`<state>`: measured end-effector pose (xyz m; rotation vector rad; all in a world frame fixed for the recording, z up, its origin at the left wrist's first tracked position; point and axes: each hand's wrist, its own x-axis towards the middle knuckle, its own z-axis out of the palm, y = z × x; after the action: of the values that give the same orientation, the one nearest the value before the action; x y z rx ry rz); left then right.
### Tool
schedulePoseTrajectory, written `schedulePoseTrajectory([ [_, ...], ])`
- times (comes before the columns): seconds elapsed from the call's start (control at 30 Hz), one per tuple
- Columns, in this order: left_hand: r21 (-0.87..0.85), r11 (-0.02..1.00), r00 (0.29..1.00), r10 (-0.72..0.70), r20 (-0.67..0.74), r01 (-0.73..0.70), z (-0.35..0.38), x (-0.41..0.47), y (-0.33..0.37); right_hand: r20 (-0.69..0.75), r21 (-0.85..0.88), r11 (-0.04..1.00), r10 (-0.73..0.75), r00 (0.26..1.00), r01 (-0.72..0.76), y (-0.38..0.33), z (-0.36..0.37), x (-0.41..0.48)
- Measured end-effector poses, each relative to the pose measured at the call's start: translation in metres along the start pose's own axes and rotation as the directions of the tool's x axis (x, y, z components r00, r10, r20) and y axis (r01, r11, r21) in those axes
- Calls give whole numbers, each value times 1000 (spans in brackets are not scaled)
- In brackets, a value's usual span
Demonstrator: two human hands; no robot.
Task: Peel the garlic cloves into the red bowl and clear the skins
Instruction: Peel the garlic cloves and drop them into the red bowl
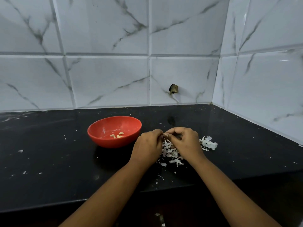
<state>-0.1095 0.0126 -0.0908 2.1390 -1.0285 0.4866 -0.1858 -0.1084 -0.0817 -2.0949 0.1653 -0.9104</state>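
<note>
While skins (171, 153) heap near the counter (49, 161) front edge, left hand (148, 143) and right hand (185, 141) pinch one garlic clove (165, 135) above them, likely so peelings drop there, red bowl (114, 131) alongside holding peeled cloves (117, 135).

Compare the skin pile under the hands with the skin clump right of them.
The pile is wide, loose, of small flakes; the clump is compact, with bigger pieces. The pile is partly hidden by the right hand; the clump lies clear. Both are white, on the black counter.
</note>
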Motion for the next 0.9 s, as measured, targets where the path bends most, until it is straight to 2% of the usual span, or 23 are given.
schedulePoseTrajectory([
  [0.07, -46, 999, 1000, 18, 13, -17, 0, 0, 1, -10, 29, 999, 13, 1000, -12, 1, 0, 1],
  [0.2, -299, 953, 999, -45, 4, 44, -3, 0, 5, -36, 21, 1000, 1, 999, 0, 2, 3, 0],
  [0.53, -431, 896, 992, -125, -11, 108, -5, 3, 6, -4, 56, 997, -62, 998, 62, -5, 3, -4],
  [0.77, -653, 718, 966, -243, 90, 242, -3, 4, 5, -49, 36, 994, -106, 993, 108, -8, 5, -4],
  [0.9, -681, 683, 958, -269, 100, 263, -1, 5, 4, -48, 43, 993, -110, 993, 112, -7, 5, -3],
])
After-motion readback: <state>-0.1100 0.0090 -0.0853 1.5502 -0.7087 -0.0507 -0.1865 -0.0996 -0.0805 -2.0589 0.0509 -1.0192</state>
